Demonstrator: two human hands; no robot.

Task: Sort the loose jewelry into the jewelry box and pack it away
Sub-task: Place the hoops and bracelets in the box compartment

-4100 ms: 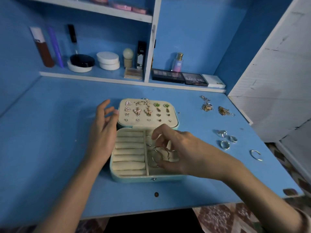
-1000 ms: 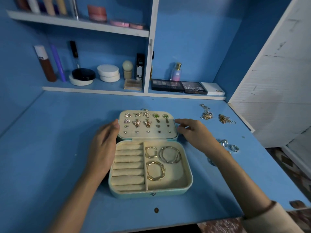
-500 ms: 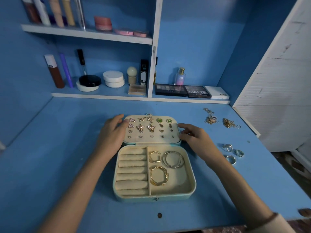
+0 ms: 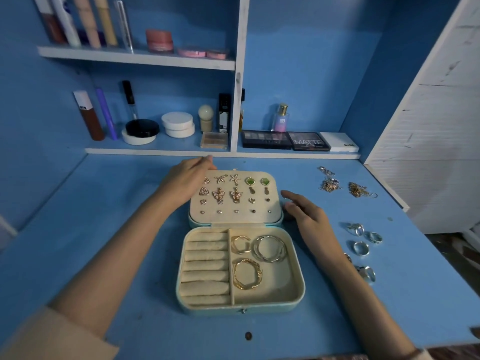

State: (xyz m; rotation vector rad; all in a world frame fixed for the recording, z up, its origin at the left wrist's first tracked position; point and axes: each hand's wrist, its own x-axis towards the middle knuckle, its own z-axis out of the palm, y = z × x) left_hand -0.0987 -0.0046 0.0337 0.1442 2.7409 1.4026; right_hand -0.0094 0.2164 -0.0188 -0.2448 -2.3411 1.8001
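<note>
Jewelry box (image 4: 296, 294) sat open on the blue desk (image 4: 104, 229), with its lid (image 4: 235, 216) lying flat behind it and three bangles (image 4: 246, 274) in the right compartment. Left hand (image 4: 185, 181) rested on the lid's far-left corner, fingers straight. Right hand (image 4: 309, 216) lay just beside the lid's right edge, fingers loosely extended, holding nothing. Loose rings (image 4: 361, 248) and chains (image 4: 330, 183) lay on the desk farther right.

Beige sleeves pushed back to elbows; forearms and hands (image 4: 185, 181) bare.

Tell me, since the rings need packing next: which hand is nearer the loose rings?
Right. The right hand is just beside the rings; the left hand is across the box.
</note>
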